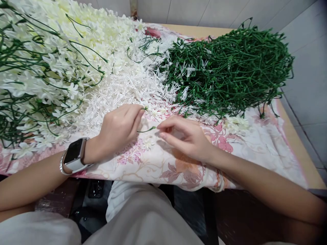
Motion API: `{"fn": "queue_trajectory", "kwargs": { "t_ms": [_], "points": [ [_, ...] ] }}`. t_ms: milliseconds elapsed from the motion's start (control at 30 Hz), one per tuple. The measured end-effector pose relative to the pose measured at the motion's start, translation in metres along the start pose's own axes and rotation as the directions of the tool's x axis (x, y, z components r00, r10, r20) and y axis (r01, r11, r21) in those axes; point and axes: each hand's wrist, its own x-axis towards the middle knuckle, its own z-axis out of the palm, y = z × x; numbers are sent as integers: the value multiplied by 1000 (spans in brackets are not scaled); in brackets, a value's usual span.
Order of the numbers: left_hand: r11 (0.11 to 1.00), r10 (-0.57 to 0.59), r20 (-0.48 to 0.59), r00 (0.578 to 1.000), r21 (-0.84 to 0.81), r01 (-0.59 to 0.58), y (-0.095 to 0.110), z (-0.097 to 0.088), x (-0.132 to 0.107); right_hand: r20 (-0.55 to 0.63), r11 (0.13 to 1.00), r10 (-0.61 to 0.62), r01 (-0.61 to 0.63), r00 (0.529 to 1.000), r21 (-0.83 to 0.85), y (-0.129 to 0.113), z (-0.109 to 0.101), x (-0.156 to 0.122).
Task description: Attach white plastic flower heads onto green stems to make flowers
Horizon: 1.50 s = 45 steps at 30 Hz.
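Note:
My left hand (120, 126), with a watch on its wrist, is closed around a green artificial flower stem (146, 130). One end of the stem points right from under the fingers, and another green tip (145, 108) shows above the fingertips. My right hand (187, 136) is just right of the stem's end, its forefinger close to or touching it. Its thumb and forefinger are slightly apart, and I see nothing between them. Loose white blossoms (148, 144) lie on the cloth between and below the hands. Behind them spreads a heap of thin white stamens (127, 86).
A big pile of white flowers on green stems (51, 68) fills the left. Bare green stems (230, 71) are heaped at the right. A floral cloth (150, 170) covers the wooden table (298, 149). Tiled walls (178, 12) stand behind and at the right.

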Motion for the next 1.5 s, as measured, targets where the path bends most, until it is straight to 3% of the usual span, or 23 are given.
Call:
{"fn": "queue_trajectory", "kwargs": {
  "t_ms": [100,233,433,633,800,1000,1233,1400,1500],
  "points": [
    [997,-78,88,993,36,75,-3,5,0,116,977,-129,146,985,-153,0,2,0],
    [998,-58,175,983,47,50,0,5,-2,191,934,-209,254,959,-251,1,6,-2],
    [997,5,90,996,77,-12,2,2,1,167,882,-337,373,926,-289,2,10,-5],
    [1000,10,135,991,28,-13,-1,5,0,250,776,-394,466,884,-425,0,14,-6],
    [993,120,52,991,11,-121,2,1,-1,235,811,-352,421,906,-407,6,13,-5],
    [971,239,217,946,-43,-235,4,6,-3,167,848,-314,355,935,-393,6,13,-3],
    [968,235,263,936,-149,-202,1,12,-5,160,911,-255,292,954,-292,5,12,-3],
    [971,179,265,948,-202,-127,1,13,-3,-12,989,-90,88,996,-122,6,3,2],
    [958,144,239,960,-276,-76,2,11,0,-131,997,48,-55,990,-52,9,0,3]
  ]
}}
